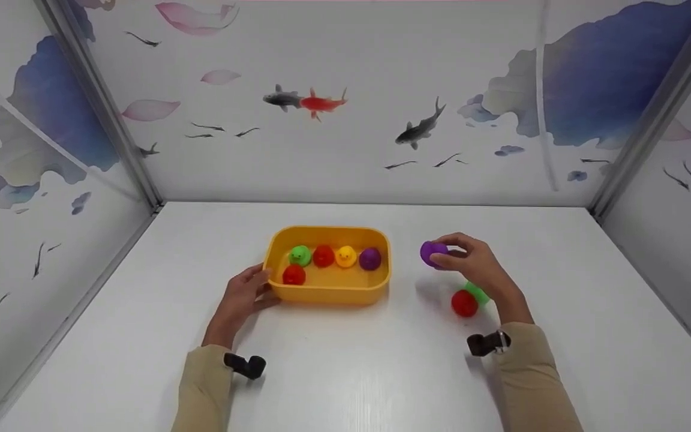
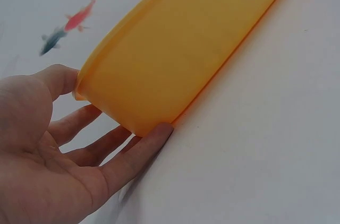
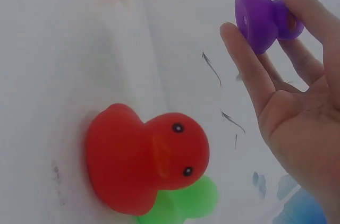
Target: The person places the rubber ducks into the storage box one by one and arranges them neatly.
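My left hand holds the left end of a yellow plastic bin. In the left wrist view its thumb lies at the bin's lower corner and a fingertip touches the rim. Inside the bin sit several small rubber ducks: a green duck, two red ones, a yellow duck and a purple one. To the right of the bin, my right hand pinches another purple rubber duck, raised above the table. Below that hand, a red rubber duck stands on the table, partly covering a green rubber duck.
The white table is bounded by pale panels printed with fish and petals, such as the back panel. Metal posts stand at the corners. A black wrist camera sticks out from the left sleeve, another from the right.
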The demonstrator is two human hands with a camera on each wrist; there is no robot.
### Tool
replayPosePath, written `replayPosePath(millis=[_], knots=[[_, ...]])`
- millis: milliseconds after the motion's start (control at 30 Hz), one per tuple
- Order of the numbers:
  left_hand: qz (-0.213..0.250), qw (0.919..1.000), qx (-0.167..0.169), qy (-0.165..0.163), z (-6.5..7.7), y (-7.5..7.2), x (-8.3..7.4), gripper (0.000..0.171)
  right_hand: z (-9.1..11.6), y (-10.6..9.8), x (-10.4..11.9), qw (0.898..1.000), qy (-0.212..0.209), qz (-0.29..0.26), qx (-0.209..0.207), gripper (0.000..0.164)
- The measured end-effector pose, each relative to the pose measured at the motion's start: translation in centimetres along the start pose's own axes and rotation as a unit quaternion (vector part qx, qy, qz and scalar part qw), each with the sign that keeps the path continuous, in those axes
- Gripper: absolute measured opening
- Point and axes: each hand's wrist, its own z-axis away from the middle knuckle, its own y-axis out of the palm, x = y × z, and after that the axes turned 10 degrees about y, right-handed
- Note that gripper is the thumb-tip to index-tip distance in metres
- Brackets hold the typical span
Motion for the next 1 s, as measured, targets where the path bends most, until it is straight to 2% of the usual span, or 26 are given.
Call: replayPosePath(millis=[367, 567, 733, 1000], knots=[[0.001, 0.9999, -0.004, 0.009, -0.1, 0.3, -0.5, 0.051, 0.0, 1.9, 2.2, 1.0, -0.003, 0.006, 0.016, 0.05], [-0.001, 0.9999, -0.01, -0.002, -0.1, 0.1, -0.2, 0.052, 0.4, 3.4, 3.3, 1.0, -0.01, 0.006, 0.025, 0.051], [0.002, 0.9999, -0.016, -0.002, 0.0, -0.1, -0.4, 0.052, 0.6, 4.4, 4.1, 0.999, -0.034, -0.006, 0.032, 0.048], [0.009, 0.9999, -0.008, 0.003, 0.0, 0.0, 0.0, 0.052, 0.7, 6.0, 5.4, 0.999, -0.023, -0.016, 0.025, 0.049]])
